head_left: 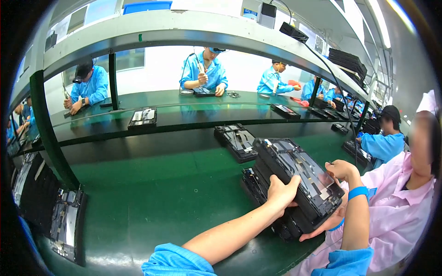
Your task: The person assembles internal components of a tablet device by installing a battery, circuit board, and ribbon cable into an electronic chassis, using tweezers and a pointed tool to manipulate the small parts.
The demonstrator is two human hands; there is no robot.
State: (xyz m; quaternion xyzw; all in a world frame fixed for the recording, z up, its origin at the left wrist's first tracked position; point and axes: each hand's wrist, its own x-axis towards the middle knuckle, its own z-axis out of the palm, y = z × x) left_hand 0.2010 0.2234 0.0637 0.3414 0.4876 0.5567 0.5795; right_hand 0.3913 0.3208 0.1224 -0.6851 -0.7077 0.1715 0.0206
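A tilted stack of black trays (306, 202) is at centre right, an opened flat electronic device (304, 172) with grey inner parts and ribbon cables on top. My left hand (282, 193) grips its left side, thumb over the upper edge. My right hand (343, 170), with a blue band at the wrist, is curled at the right edge; its fingertips are partly hidden. Another person's hand (329, 225), from a pink sleeve, supports the stack from below. Another black tray (251, 181) with device parts shows partly behind and beneath the stack.
Another opened device in a tray (237, 141) lies just beyond on the green table (138, 207). More stacked trays (66, 225) stand at left. A metal shelf frame (184, 32) crosses above, with a hanging black cable (338, 83). A person in pink (386, 221) is close at right; several workers sit opposite.
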